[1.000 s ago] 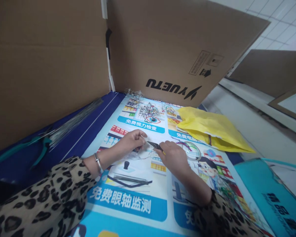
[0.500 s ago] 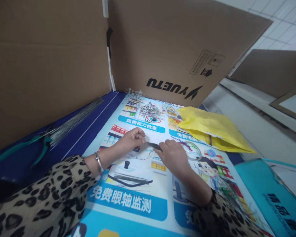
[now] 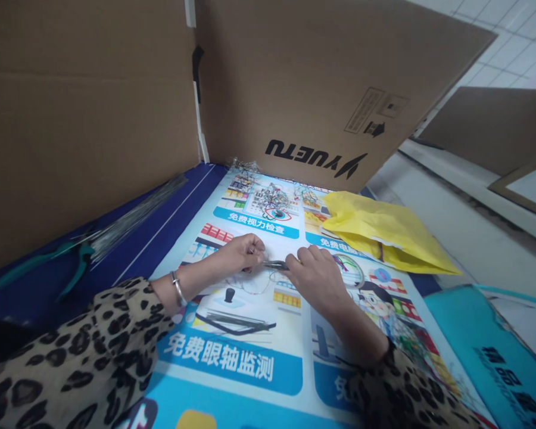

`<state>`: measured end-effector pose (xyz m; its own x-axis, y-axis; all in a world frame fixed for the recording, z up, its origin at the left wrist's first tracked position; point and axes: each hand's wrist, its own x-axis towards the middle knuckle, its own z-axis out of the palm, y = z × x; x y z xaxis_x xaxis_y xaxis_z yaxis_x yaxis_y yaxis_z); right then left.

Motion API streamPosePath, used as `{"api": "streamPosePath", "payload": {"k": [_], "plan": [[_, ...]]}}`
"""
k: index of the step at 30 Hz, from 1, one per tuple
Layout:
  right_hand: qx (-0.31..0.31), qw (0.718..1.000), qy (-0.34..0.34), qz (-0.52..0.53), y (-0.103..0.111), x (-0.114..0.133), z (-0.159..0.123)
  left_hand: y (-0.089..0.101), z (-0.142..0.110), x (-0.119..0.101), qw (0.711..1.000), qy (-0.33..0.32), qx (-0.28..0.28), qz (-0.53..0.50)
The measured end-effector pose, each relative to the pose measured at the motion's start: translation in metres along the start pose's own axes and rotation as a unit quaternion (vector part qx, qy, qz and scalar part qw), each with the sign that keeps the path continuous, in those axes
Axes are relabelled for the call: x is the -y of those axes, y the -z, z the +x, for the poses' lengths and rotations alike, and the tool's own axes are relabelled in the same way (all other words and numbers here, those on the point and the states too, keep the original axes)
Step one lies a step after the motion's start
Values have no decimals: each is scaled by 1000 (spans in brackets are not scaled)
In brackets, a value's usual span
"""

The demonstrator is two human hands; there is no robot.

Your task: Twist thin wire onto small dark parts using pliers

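Note:
My left hand [image 3: 239,253] is pinched closed on a thin wire piece [image 3: 254,280] that loops down onto the printed poster [image 3: 232,357]. My right hand [image 3: 317,277] is closed round small dark pliers [image 3: 274,264], whose tips meet the wire at my left fingertips. Both hands rest close together over the middle of the poster. A silver bangle sits on my left wrist. Both sleeves are leopard print.
Teal-handled pliers [image 3: 67,253] and a bundle of straight wires [image 3: 134,217] lie on the blue cloth at left. A tangle of coloured wire pieces [image 3: 272,199] sits at the poster's far end. A yellow bag [image 3: 384,229] lies right. Cardboard walls [image 3: 295,77] stand behind.
My right hand has shifted slightly left and turned, bringing the pliers' tips closer to my left fingertips. The wire loop has dropped lower on the poster.

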<state>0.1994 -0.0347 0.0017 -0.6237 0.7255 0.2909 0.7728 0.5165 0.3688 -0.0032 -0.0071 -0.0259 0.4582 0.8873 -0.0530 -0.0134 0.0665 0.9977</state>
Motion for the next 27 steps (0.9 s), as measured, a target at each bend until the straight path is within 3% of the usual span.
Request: {"api": "streamPosePath", "payload": {"k": [10,17,23,27], "plan": [[5,1000,9,10,-4,1,0,0,-2,-7,998,41,17,-33],[10,999,-14,37,-17,9,-6,0,-1,-8,999,8,11,-33],[82,986,-90,112,-14,16,-8,-2,-1,-7,1000,-8,-8,-18],[104,979,-105,138,-12,18,-7,0,0,-3,1000,-8,2,-27]]}}
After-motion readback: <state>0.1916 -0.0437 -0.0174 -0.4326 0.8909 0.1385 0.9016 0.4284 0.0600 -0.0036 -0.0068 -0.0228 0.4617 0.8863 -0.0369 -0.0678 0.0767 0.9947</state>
